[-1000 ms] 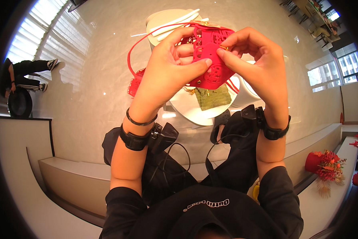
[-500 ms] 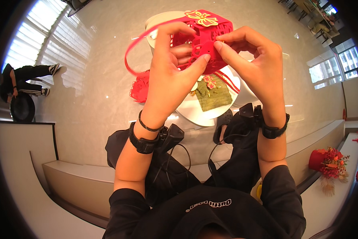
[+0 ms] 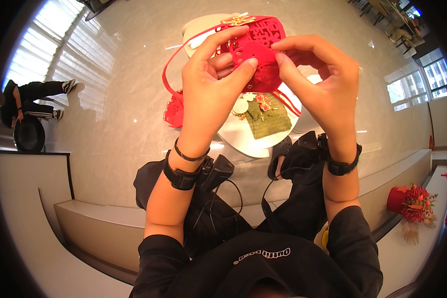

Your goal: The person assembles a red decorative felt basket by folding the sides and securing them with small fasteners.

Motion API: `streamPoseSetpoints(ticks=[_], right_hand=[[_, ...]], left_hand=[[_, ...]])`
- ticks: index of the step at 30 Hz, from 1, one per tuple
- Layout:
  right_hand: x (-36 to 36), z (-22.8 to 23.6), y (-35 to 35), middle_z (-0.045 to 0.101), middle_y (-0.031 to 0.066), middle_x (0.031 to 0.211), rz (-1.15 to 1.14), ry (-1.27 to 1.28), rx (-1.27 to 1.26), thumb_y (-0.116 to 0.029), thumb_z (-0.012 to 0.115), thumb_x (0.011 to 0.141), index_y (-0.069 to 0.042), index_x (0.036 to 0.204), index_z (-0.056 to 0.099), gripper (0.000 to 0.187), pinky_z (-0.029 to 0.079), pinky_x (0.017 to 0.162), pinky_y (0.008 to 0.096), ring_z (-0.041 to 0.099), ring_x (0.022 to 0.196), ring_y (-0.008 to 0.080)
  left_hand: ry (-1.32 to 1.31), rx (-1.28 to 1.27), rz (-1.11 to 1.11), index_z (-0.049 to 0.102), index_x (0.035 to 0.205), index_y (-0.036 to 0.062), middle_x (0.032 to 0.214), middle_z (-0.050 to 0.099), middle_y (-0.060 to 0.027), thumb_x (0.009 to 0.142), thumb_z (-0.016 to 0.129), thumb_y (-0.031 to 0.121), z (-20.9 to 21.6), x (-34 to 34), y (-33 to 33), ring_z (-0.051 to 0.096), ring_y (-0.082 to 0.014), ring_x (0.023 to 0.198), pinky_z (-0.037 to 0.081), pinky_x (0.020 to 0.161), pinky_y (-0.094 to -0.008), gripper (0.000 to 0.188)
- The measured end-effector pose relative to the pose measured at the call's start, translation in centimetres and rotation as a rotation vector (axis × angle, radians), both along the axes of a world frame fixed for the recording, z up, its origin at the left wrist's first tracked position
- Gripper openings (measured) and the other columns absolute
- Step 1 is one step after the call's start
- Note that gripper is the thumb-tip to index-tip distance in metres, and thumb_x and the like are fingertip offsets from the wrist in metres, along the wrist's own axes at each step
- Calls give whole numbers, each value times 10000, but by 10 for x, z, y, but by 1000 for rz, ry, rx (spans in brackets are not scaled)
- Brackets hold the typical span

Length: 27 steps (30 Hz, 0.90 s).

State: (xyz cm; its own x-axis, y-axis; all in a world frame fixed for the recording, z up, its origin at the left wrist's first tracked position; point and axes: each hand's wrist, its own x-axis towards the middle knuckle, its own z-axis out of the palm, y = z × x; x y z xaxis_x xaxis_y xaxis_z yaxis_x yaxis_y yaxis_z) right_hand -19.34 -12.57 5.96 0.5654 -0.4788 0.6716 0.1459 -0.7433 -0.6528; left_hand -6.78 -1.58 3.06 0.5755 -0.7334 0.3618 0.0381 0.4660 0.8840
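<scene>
Up in front of me, both hands hold a red felt basket with cut-out patterned sides. A gold-edged flower sits at its top, and a thin red strap loops out to the left. My left hand is closed on its left side, the thumb pressing a flat red flap. With thumb and forefinger, my right hand pinches the basket's right edge. Below, a round white table carries a green square with a small red flower on it.
Left of the table, another red cut-out piece is partly hidden by my left wrist. Cables hang by my forearms. A red flower pot stands on the right ledge. At far left a person sits near a black round object.
The basket has tilted and turned, its top flower shifting left and its patterned side showing more. My right hand has moved slightly right, and the left thumb has slid up the flap.
</scene>
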Motion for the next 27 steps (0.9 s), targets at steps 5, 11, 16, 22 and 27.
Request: streamPoseSetpoints(ticks=[5, 11, 16, 22, 27], right_hand=[[2, -4, -2, 707, 72, 795, -8, 4, -67, 5, 704, 748, -24, 908, 740, 167, 540, 636, 250, 700, 691, 143], [4, -6, -1, 705, 66, 798, -22, -17, -45, 10, 700, 748, -17, 905, 734, 163, 538, 641, 244, 691, 684, 133], [4, -5, -2, 710, 67, 798, -14, -22, -6, 13, 690, 757, -12, 907, 727, 157, 541, 656, 243, 699, 693, 135], [5, -6, -3, 707, 60, 772, 3, -27, 25, 11, 691, 763, -2, 884, 708, 123, 541, 655, 240, 704, 700, 132], [5, -7, -3, 704, 60, 756, 16, -33, 44, 4, 711, 760, -5, 865, 704, 105, 537, 645, 227, 703, 700, 122]], left_hand=[[15, 34, -27, 552, 1276, -2, 1115, 691, -152, 858, 654, -73, -4, 1, -2, 683, -161, 989, 571, 843, -267, 436], [3, 13, -39, 544, 1271, -16, 1127, 675, -161, 868, 664, -61, -4, 0, -2, 667, -171, 1014, 559, 876, -276, 423], [-39, -24, -11, 561, 1250, -29, 1155, 636, -150, 872, 672, -58, -5, -1, -3, 661, -175, 1018, 551, 880, -273, 395], [-55, 24, -10, 601, 1215, -33, 1126, 649, -124, 872, 687, -42, -3, -1, 1, 657, -159, 997, 545, 870, -264, 354], [-167, 82, 56, 630, 1206, -18, 1053, 690, -111, 871, 706, -13, -2, -1, 1, 659, -146, 981, 539, 866, -267, 343]])
